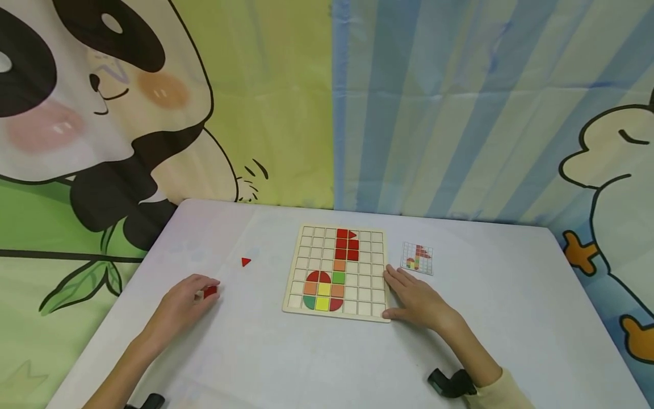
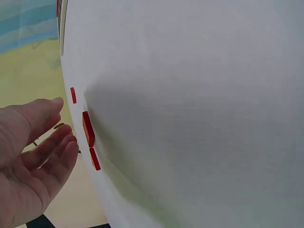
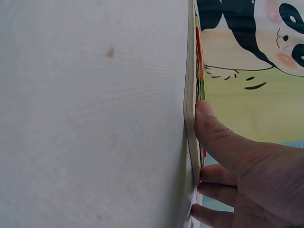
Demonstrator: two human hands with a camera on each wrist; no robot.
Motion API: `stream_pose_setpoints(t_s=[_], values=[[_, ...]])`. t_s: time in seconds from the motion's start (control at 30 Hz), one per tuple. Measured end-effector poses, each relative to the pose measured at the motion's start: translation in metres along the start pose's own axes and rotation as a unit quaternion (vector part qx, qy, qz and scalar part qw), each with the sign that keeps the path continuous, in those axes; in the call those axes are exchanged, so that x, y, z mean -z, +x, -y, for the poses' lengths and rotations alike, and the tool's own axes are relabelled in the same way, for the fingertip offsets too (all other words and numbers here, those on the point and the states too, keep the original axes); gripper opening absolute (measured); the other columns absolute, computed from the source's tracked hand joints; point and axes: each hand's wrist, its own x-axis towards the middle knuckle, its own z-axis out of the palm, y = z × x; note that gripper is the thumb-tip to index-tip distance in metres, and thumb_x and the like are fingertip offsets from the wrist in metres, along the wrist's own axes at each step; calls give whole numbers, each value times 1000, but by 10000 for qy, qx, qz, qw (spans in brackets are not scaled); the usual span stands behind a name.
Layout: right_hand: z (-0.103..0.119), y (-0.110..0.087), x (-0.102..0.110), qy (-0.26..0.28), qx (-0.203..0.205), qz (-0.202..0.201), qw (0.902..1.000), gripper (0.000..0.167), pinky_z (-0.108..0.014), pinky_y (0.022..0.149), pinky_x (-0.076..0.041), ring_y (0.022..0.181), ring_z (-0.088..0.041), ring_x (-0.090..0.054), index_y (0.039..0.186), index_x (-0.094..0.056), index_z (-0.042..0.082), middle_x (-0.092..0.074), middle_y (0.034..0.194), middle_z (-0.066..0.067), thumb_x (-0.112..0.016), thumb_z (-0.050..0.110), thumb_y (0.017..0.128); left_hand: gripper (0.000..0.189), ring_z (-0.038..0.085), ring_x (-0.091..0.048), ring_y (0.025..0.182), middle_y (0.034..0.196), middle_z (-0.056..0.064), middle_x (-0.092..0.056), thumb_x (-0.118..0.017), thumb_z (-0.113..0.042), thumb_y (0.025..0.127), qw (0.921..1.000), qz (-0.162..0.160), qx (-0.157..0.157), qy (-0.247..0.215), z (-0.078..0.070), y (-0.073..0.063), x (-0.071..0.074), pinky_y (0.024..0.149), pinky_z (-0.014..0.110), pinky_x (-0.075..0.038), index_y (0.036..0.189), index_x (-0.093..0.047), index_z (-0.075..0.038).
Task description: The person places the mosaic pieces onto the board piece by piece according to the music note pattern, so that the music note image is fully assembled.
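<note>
My left hand is just above the table at the left, its fingers loosely bent around a gap. Close by its fingertips in the left wrist view lie a larger red piece and another red piece, with nothing gripped. Farther off is a small red triangle. My right hand rests at the right edge of the wooden grid board, thumb at the near corner and fingers extended. Red, orange, green and yellow tiles sit in some of the board's squares.
A small pattern card with a coloured grid lies right of the board. White cloth covers the table. Cartoon-printed curtains stand behind and beside it. Black straps with small devices are on the wrists.
</note>
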Motion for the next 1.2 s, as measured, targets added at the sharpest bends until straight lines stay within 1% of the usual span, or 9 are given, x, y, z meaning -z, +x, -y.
stream_pose_setpoints(t_s=[0.17, 0.4, 0.47, 0.57, 0.7, 0.77, 0.93, 1.07, 1.2], values=[[1, -1, -1, 71, -60, 45, 9999, 91, -62, 115, -38, 148, -48, -38, 154, -40, -7, -38, 162, -26, -78, 43, 89, 26, 21, -66, 86, 106, 10, -72, -81, -9, 88, 10000, -38, -9, 64, 5, -1, -1, 74, 35, -57, 112, -76, -3], [1, -3, -1, 51, -15, 31, 10000, 90, -62, 115, -39, 148, -48, -39, 154, -40, -7, -38, 162, -26, -78, 44, 89, 26, 23, -67, 90, 107, 9, -73, -80, -8, 88, 9998, -177, -98, -9, 10, 3, -4, 77, 33, -58, 114, -75, -2], [1, -2, -2, 37, 3, 16, 10000, 90, -61, 115, -39, 148, -48, -39, 154, -40, -7, -38, 162, -26, -77, 44, 89, 27, 24, -67, 90, 107, 9, -72, -80, -8, 88, 9998, -190, -96, 13, 10, 6, -4, 78, 35, -59, 114, -75, -2], [0, -2, -2, 35, 9, 9, 10000, 90, -61, 115, -38, 148, -48, -38, 154, -40, -7, -38, 162, -26, -77, 44, 89, 28, 26, -68, 92, 107, 13, -72, -81, -8, 88, 9998, -194, -97, 34, 8, 11, -5, 80, 42, -59, 114, -75, -1], [0, -1, -2, 30, 4, 25, 10000, 91, -61, 115, -38, 148, -48, -38, 154, -40, -7, -38, 162, -26, -77, 44, 89, 29, 29, -67, 94, 111, 16, -72, -81, -10, 89, 9998, -135, -78, 81, 3, 22, -8, 82, 49, -58, 116, -74, 0], [0, 0, -1, 16, -2, 33, 10000, 91, -61, 115, -38, 148, -48, -38, 154, -40, -7, -38, 162, -26, -77, 44, 89, 30, 32, -67, 98, 113, 17, -71, -79, -11, 91, 9999, -44, -65, 106, 0, 29, -11, 85, 51, -58, 118, -73, 0], [0, 1, -1, -1, -13, 52, 10000, 91, -61, 115, -38, 148, -47, -38, 154, -40, -7, -38, 162, -26, -77, 45, 89, 32, 39, -66, 111, 118, 19, -70, -78, -11, 91, 9993, 201, -252, 197, -8, 49, -17, 96, 56, -55, 120, -71, 1], [1, 1, 0, 44, -45, 83, 9999, 90, -62, 116, -38, 149, -47, -38, 154, -40, -7, -37, 162, -25, -78, 44, 89, 28, 38, -67, 108, 116, 19, -72, -77, -7, 91, 9981, 336, -475, 195, -10, 63, -21, 95, 56, -55, 116, -71, 4], [2, 0, 1, 91, -151, 135, 9998, 91, -63, 116, -37, 150, -47, -36, 155, -39, -6, -36, 164, -24, -77, 44, 90, 24, 36, -69, 104, 112, 19, -73, -76, -2, 91, 9975, 507, -476, 145, -12, 75, -24, 92, 54, -56, 113, -72, 5]])
